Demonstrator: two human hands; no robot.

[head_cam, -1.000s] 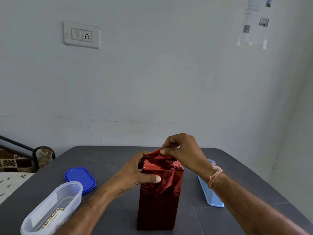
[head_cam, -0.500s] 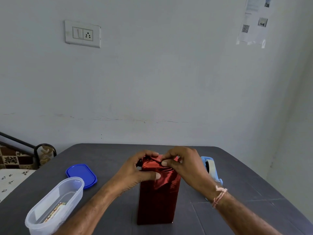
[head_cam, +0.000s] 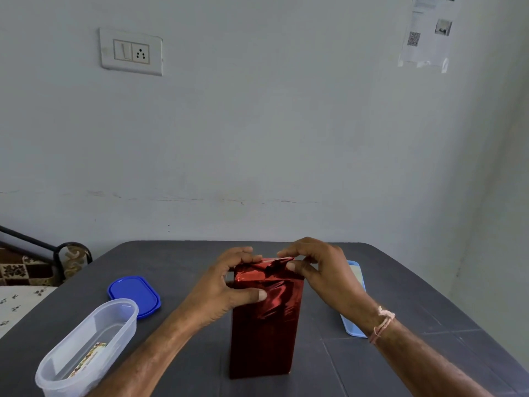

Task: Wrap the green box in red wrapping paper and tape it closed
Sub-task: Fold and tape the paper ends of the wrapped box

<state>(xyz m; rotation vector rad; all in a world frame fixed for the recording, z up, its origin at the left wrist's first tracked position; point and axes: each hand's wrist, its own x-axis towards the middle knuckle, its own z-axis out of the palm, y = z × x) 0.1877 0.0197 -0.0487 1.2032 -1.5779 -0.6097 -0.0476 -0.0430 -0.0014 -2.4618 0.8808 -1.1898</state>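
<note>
A tall box covered in shiny red wrapping paper (head_cam: 264, 333) stands upright on the dark grey table (head_cam: 177, 262); none of the green box shows. My left hand (head_cam: 220, 293) grips the top left of the box, thumb pressed across the front face and fingers curled over the top edge. My right hand (head_cam: 320, 270) pinches the folded paper at the top right edge between thumb and fingers. The paper on top is creased and gathered. A light blue tape dispenser (head_cam: 353, 302) lies behind my right wrist, partly hidden.
A clear plastic container (head_cam: 88, 348) with something printed inside lies at the near left. Its blue lid (head_cam: 134, 293) rests behind it. A patterned seat with a black metal frame (head_cam: 43, 253) stands past the table's left edge. The wall is close behind.
My right hand has shifted from the front top flap to the top right edge, flattening the paper. My left thumb has slid further across the front. The tape dispenser is more hidden now.
</note>
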